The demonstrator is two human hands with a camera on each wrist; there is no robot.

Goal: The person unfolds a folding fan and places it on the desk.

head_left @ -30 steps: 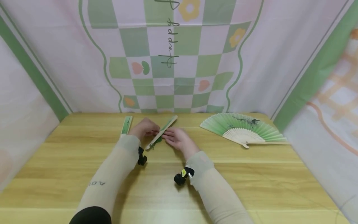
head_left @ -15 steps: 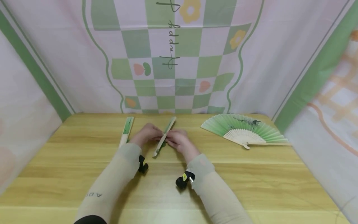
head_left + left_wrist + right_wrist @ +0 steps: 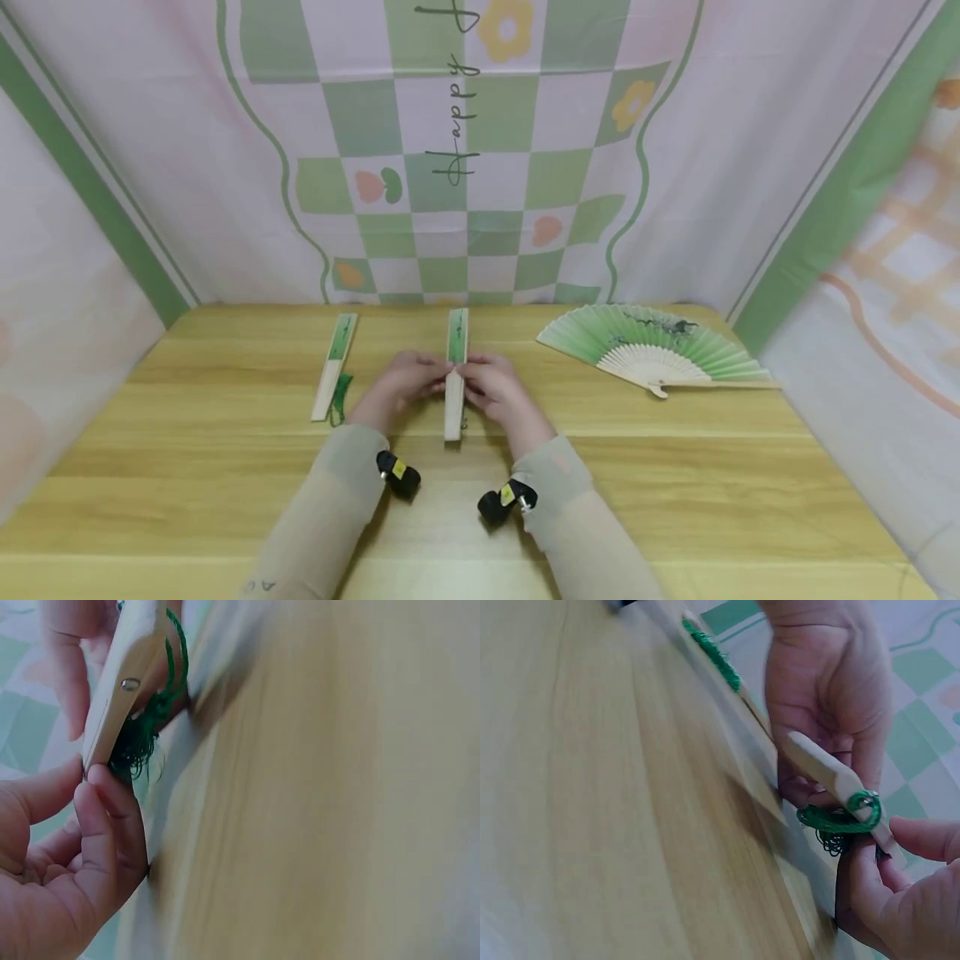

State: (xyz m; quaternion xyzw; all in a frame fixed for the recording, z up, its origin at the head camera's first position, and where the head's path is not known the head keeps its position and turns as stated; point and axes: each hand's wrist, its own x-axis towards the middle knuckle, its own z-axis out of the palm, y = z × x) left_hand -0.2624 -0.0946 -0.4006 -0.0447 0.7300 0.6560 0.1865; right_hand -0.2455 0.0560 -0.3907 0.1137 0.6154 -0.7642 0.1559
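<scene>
A folded hand fan [image 3: 455, 408], green at its far half and pale wood at its near half, points straight away from me mid-table. My left hand [image 3: 407, 379] pinches its left side between thumb and fingers. From the other side, my right hand [image 3: 497, 385] pinches it at about the same height. A dark green tassel [image 3: 146, 731] hangs under the fan in the left wrist view, beside a metal rivet. The right wrist view shows the tassel's cord [image 3: 836, 820] looped at the pale end. Some fingertips are hidden behind the fan.
A second folded fan [image 3: 327, 383] lies left of my left hand, its green tassel [image 3: 341, 396] alongside. To the right, a spread green fan [image 3: 652, 342] lies near the table's back edge. A patterned cloth [image 3: 465, 192] hangs behind the wooden table [image 3: 697, 492].
The folded fan between my hands has turned from a slant to straight, its green face now showing. My left forearm has shifted right, uncovering the left fan's lower end and tassel.
</scene>
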